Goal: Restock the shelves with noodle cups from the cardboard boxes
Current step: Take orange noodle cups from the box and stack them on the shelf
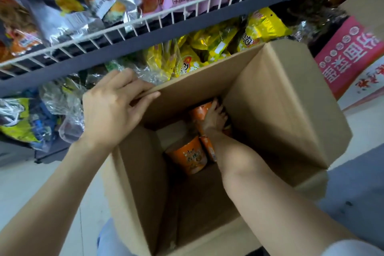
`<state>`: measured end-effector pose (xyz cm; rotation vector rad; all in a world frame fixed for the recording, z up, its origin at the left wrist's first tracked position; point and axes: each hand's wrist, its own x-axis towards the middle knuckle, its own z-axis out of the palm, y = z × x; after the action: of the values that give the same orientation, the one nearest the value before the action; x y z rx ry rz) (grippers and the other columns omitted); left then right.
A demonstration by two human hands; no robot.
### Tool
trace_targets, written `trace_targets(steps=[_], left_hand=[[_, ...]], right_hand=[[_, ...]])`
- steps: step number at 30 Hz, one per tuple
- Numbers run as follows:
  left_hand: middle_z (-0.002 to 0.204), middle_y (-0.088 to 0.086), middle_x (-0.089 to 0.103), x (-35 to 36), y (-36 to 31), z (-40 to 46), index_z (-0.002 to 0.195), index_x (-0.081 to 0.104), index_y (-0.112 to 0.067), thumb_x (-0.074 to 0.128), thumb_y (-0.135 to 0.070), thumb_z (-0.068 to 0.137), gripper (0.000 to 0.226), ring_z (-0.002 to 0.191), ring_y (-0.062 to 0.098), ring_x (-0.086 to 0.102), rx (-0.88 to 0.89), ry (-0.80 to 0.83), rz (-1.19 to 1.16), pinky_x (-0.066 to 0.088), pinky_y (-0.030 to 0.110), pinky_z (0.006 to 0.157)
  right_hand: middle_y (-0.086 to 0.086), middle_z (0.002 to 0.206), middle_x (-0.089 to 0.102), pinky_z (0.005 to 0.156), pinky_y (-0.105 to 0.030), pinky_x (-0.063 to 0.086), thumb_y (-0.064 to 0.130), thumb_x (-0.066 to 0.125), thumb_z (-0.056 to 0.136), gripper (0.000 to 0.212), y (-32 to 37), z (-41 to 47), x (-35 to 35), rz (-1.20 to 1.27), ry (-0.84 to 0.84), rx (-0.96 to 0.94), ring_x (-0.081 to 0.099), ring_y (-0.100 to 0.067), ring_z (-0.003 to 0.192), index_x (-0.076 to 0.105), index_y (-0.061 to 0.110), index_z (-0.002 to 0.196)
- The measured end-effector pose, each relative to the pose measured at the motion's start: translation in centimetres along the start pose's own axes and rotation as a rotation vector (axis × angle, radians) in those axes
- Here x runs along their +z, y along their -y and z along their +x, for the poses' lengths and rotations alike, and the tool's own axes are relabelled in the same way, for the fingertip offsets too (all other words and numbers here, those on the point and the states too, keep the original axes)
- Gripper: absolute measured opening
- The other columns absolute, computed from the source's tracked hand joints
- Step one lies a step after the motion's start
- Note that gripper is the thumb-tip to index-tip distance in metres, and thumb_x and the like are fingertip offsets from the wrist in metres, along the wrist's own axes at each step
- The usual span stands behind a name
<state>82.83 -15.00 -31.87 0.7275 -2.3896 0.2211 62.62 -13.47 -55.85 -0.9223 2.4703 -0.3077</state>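
Note:
An open cardboard box (276, 97) stands on the floor below me. My left hand (112, 106) grips the box's far-left flap edge, fingers curled over it. My right hand (214, 119) reaches deep inside and is closed around an orange noodle cup (199, 113) near the bottom. A second orange noodle cup (190, 157) lies on its side beside my right forearm. My forearm hides part of the box's bottom.
A shelf with a white wire guard rail (145, 21) holds snack bags above. Yellow packets (209, 48) fill the lower shelf behind the box. A pink printed carton (349, 52) sits at right. Pale floor lies at left.

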Motion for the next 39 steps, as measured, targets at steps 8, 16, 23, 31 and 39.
trace_targets(steps=[8, 16, 23, 31, 39], left_hand=[[0.077, 0.006, 0.06, 0.9, 0.6, 0.9, 0.085, 0.071, -0.012, 0.062, -0.034, 0.091, 0.025, 0.073, 0.025, 0.055, -0.028, 0.005, -0.011, 0.044, 0.037, 0.053], [0.08, 0.004, 0.06, 3.2, 3.4, 3.1, 0.087, 0.072, -0.015, 0.07, -0.035, 0.083, 0.02, 0.077, 0.029, 0.06, -0.098, 0.13, 0.011, 0.048, 0.036, 0.053], [0.111, -0.005, 0.064, 2.0, 3.8, 7.0, 0.105, 0.068, -0.032, 0.05, -0.033, 0.095, 0.021, 0.098, 0.022, 0.063, -0.263, 0.576, 0.223, 0.05, 0.034, 0.072], [0.098, 0.002, 0.066, -9.0, 2.3, 20.7, 0.103, 0.068, -0.016, 0.057, -0.024, 0.081, 0.027, 0.089, 0.027, 0.056, 0.142, -0.348, 0.292, 0.041, 0.037, 0.076], [0.129, 0.003, 0.057, -12.2, 5.2, 26.0, 0.13, 0.053, -0.025, 0.048, -0.04, 0.093, 0.041, 0.12, 0.023, 0.05, -0.251, 0.054, 0.434, 0.019, 0.034, 0.11]], right_hand=[[-0.021, 0.141, 0.038, 0.105, -0.052, 0.028, 0.052, 0.077, 0.069, 0.112, 1.7, -3.6, -5.8, -0.122, 0.035, -0.13, 0.044, -0.037, 0.126, 0.006, 0.013, 0.146], [-0.005, 0.129, 0.054, 0.1, -0.049, 0.039, 0.067, 0.076, 0.056, 0.107, 3.0, -12.0, -21.7, 0.079, -0.061, -0.377, 0.054, -0.03, 0.117, 0.02, 0.029, 0.138], [0.023, 0.111, 0.053, 0.092, -0.034, 0.049, 0.065, 0.083, 0.044, 0.105, 1.9, -15.7, -32.7, 0.726, -0.219, -0.59, 0.058, -0.001, 0.104, 0.028, 0.042, 0.129], [0.0, 0.139, 0.044, 0.098, -0.031, 0.046, 0.041, 0.085, 0.063, 0.103, 9.4, -15.2, -44.2, 1.141, -0.514, -0.954, 0.05, -0.011, 0.123, 0.019, 0.035, 0.141], [-0.007, 0.145, 0.042, 0.102, -0.031, 0.041, 0.047, 0.082, 0.065, 0.109, 21.8, -12.9, -53.8, 1.112, -0.871, -0.99, 0.049, -0.019, 0.126, 0.014, 0.019, 0.146]])
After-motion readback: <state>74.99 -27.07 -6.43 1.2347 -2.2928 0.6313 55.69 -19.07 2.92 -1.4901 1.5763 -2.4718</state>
